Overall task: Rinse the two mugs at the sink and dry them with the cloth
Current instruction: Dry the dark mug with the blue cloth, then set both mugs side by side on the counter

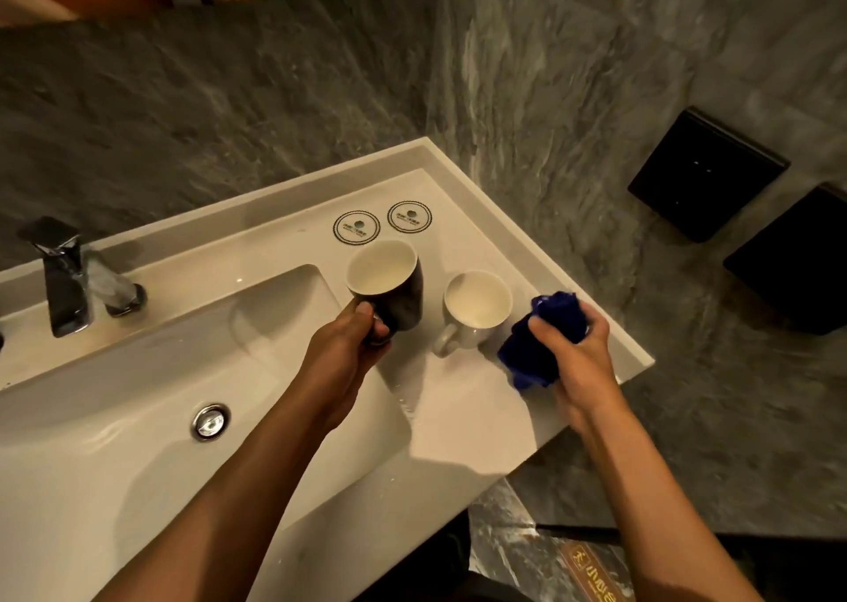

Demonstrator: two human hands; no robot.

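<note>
My left hand (341,347) grips the handle of a black mug (394,287) with a white inside, held tilted just above the counter at the basin's right edge. To its right a white mug (474,310) stands upright on the white counter (458,418), handle toward the front left. A crumpled blue cloth (541,340) is bunched in my right hand (580,358) beside the white mug, near the counter's right edge.
The white sink basin (137,441) with a chrome drain plug (210,421) lies to the left, a chrome faucet (64,276) behind it. Two round coasters (382,223) sit at the counter's back. Grey marble walls surround; two black fixtures (708,172) hang on the right wall.
</note>
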